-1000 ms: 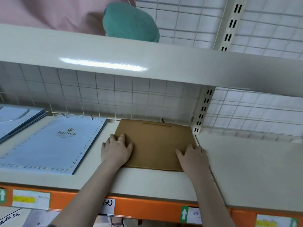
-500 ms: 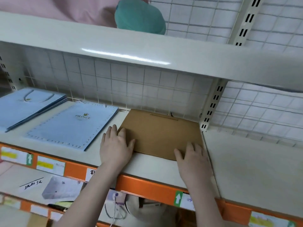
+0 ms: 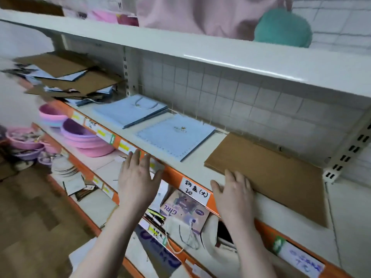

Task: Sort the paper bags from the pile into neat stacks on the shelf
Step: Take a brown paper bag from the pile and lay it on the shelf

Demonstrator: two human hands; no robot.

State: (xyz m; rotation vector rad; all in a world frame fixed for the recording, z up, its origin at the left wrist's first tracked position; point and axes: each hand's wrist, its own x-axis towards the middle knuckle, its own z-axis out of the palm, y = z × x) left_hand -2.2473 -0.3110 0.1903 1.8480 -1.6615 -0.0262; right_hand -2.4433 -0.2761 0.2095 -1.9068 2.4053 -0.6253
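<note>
While the right hand point(image 3: 232, 195) lies at the front edge of the shelf point(image 3: 202, 173), its fingers are straight and loosely spread, the tips touching the near left corner of the brown paper bag stack point(image 3: 267, 177); nothing is pinched. The left hand point(image 3: 138, 179) is off the shelf, hanging in front of the orange front rail point(image 3: 174, 173), fingers straight and spread, thumb out to the right, holding nothing.

Brown stack: flat, at the right end of this shelf bay, its far right corner close to the white upright point(image 3: 345, 155) and the wire grid back point(image 3: 220, 93). Whether it touches the grid cannot be told.

Left of it, apart, a light blue bag with a crown logo point(image 3: 176, 137) lies flat mid-shelf, its near edge close to the front edge. Further left, a stack of plain light blue bags point(image 3: 130, 111) lies near the back edge, cord handles visible on top.

Beyond the next upright, at the far left of the shelf level, the unsorted pile point(image 3: 66, 79): brown and blue bags overlapping at mixed angles; that area is blurred.

Lower shelf: pink and purple basins point(image 3: 84, 137) at left, a bag printed "GIRL" point(image 3: 184, 209) under the rail between the two hands. Upper shelf: a teal round object point(image 3: 283, 29) against pink fabric point(image 3: 200, 13).
</note>
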